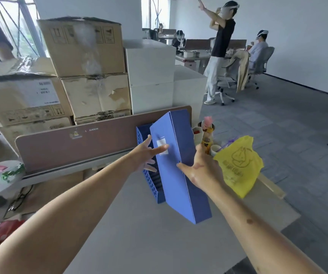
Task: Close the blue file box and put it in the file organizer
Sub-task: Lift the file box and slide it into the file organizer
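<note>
Though blurry, box [170, 184] label [161, 142] seemingly blank.

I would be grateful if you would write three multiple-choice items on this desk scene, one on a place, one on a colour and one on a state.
1. Where does the crumpled yellow plastic bag sit relative to the blue cardboard file box?
A. left of it
B. right of it
C. on top of it

2. What colour is the small label on the box's broad face?
A. red
B. green
C. white

3. What state is the file box in?
A. closed and tilted
B. open and lying flat
C. closed and upright

Answers:
1. B: the bag lies on the desk beyond the right hand.
2. C: the patch beside the fingers of the left hand is white.
3. A: no flap gapes, and the box leans beside the blue perforated file organizer, gripped by the right hand and touched by the left.
</note>
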The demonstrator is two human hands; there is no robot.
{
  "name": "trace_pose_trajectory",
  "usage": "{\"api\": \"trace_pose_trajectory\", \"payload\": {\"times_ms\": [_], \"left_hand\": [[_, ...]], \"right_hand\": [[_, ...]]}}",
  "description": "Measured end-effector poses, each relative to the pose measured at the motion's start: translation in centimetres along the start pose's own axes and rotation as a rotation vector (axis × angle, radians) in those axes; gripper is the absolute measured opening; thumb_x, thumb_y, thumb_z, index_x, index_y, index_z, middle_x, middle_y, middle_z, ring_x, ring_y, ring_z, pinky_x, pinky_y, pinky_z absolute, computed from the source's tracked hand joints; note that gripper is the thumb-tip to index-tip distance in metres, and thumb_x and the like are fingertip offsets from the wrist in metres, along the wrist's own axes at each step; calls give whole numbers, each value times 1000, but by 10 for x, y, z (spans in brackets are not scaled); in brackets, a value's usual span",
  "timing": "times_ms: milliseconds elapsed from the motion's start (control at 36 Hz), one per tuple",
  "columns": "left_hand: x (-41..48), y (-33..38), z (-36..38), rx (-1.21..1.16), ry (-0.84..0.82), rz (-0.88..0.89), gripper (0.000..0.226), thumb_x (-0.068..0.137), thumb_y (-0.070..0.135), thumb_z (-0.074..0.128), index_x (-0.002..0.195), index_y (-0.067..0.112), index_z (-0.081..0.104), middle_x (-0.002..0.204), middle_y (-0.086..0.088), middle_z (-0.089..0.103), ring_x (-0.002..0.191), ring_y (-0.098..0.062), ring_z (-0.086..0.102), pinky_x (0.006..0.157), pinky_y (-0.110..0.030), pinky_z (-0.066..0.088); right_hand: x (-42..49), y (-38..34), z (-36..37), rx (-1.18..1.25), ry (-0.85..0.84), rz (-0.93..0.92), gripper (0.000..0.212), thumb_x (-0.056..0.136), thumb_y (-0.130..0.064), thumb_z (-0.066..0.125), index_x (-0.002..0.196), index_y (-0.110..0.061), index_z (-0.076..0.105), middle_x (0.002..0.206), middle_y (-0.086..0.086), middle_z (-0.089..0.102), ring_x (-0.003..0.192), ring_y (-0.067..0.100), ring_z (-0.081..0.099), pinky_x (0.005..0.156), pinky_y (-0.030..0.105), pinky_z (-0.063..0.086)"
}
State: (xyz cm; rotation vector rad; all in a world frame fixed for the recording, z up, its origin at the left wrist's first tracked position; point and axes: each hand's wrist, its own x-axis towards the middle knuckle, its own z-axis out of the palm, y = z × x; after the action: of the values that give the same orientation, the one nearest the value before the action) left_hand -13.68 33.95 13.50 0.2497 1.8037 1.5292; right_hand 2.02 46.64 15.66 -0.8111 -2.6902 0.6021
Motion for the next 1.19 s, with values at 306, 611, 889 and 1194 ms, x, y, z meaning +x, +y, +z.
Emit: {"api": "trace_pose_trajectory", "payload": {"times_ms": [306,611,889,1194], "left_hand": [[27,27,-17,-26,-106,88,106,78,33,76,153,49,4,160,-5,31,144,-45,32,95,-53,50],[37,48,-42,59,-48,342,137,47,51,93,151,51,5,168,-3,3,152,-25,19,85,-48,59],[60,16,-51,215,16,518,121,63,34,89,146,63,6,152,42,4,150,-19,22,116,-48,34],[81,-30,-50,320,38,558,121,62,23,90,138,74,10,149,48,4,153,-13,10,112,-37,40]], "right_hand": [[18,-18,0,121,61,-95,59,78,-52,64,116,-15,39,94,-5,52,78,25,49,62,32,38],[49,-32,14,219,100,-237,54,80,-39,71,111,-13,35,99,-1,50,79,25,56,58,33,44],[66,-8,96,435,76,-251,63,82,-39,68,124,-13,29,115,-1,48,87,23,57,68,42,55],[65,14,161,573,20,-111,67,80,-37,71,128,-17,29,117,-10,53,92,5,56,73,17,45]]}}
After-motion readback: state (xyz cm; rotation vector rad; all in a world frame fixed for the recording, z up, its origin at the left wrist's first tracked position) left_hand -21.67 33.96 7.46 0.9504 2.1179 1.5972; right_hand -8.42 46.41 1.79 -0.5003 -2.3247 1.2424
